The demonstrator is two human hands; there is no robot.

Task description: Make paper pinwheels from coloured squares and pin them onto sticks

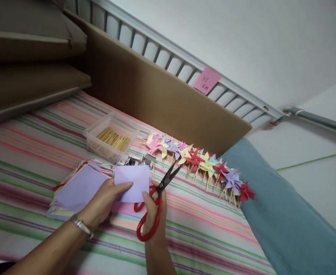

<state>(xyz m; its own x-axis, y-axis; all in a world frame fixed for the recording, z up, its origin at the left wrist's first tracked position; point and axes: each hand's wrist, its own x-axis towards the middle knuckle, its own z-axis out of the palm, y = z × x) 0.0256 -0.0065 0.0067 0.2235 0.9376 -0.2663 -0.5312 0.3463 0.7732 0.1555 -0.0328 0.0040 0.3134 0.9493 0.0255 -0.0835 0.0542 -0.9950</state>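
My left hand [107, 196] pinches a square sheet of purple paper [133, 181] at its left side, thumb on top. On the right, my right hand [155, 210] is closed around the red handles of a pair of scissors [161, 189], and its thumb touches the paper's lower right corner. The scissors' dark blades point up and away from me, slightly parted, beside the sheet and not on it. Below the sheet lie pink and other coloured papers [127, 208]. A larger stack of coloured paper [80, 189], purple on top, rests left of my left hand.
A clear plastic box [92, 143] of short wooden sticks stands behind the stack, with small boxes of dark and silvery pieces [147, 160] beside it. Several paper pinwheels [195, 159] on sticks lie in a row at right. A brown board [162, 99] borders the striped cloth [202, 229].
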